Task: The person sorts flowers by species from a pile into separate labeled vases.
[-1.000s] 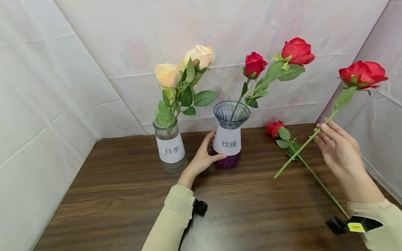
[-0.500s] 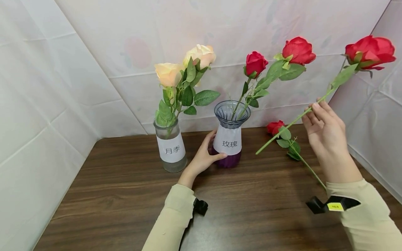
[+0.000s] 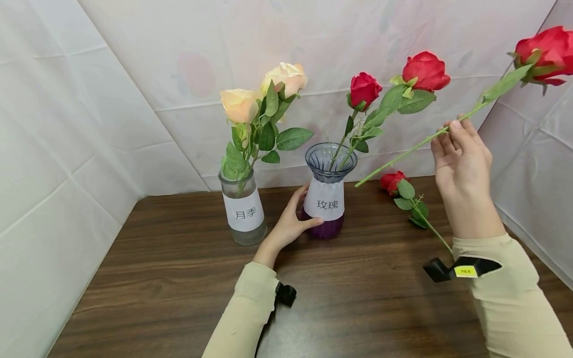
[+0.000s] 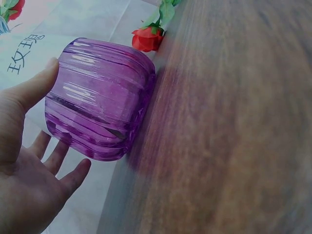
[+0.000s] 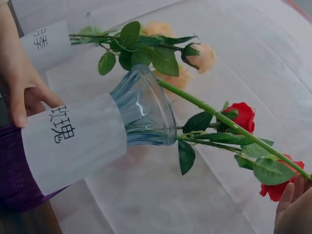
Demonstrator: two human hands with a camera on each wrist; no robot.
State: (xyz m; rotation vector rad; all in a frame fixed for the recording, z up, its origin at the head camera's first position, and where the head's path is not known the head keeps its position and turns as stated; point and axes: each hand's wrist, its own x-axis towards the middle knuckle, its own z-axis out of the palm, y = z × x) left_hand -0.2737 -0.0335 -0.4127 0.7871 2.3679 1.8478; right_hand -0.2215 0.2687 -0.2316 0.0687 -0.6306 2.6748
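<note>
My left hand (image 3: 288, 226) holds the lower part of a blue-and-purple glass vase (image 3: 327, 229), thumb in front and fingers behind. The vase wears a white label and bears two red roses (image 3: 364, 91) leaning right. With its fingertips, my right hand (image 3: 465, 164) pinches the green stem of another red rose (image 3: 543, 55), its bloom up at the right. The cut end points down-left, just right of the vase in the head view. In the right wrist view this stem (image 5: 234, 125) crosses in front of the vased roses, its end beside the rim.
A clear glass vase (image 3: 247, 236) with a white label and pale peach roses (image 3: 240, 106) stands left of my left hand. One more red rose (image 3: 405, 195) lies on the wooden table (image 3: 170, 278) at the right. White cloth (image 3: 147, 59) hangs behind and at both sides.
My right hand has moved up and left with the rose, tilting its stem flatter and bringing the cut end up near the vase's rim. The left hand stays on the vase.
</note>
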